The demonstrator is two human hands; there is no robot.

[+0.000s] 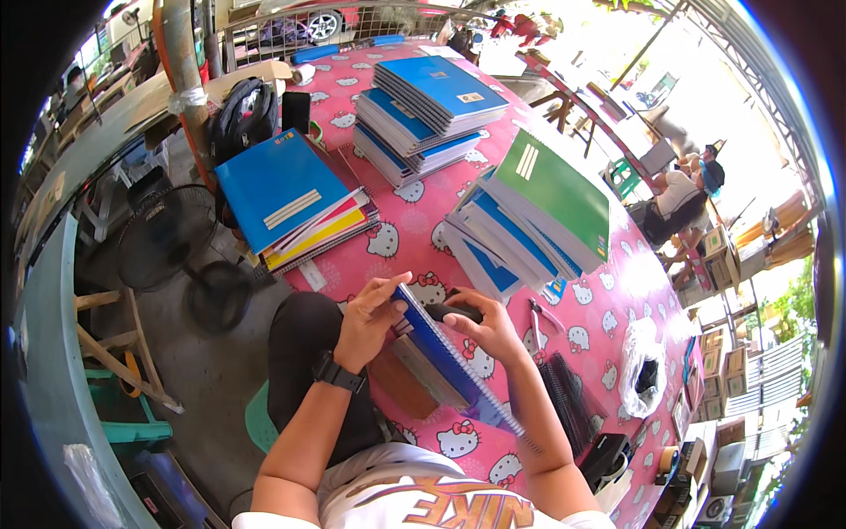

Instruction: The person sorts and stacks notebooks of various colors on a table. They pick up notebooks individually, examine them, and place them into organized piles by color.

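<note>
I have the notebook (438, 354) up on edge, tilted, in front of me at the near side of the pink table (410, 212). My left hand (374, 317) pinches its upper end, the thumb on one side and the fingers at the top; the lower end slants down toward my right forearm. My right hand (480, 326) is by the coil (471, 370), fingers curled over a dark thing (454, 310); what it is, and whether I clasp it firmly or only cover it, I cannot tell.

I judge the notebook light enough for one hand, bendy along its length, and stiffest beside the coil. The blue cover has a shine, so I expect it to be a bit slick, and loose leaves could fan out if I pinch only the outer sheets. The safest hold is the whole thickness at once, close to the bound edge, with the far end supported. The coil itself looks thin and easily bent, so I would press beside it, not on it. To my right lie pliers (545, 322) and a bunch of black coils (568, 401), which look springy and likely to tangle.
</note>
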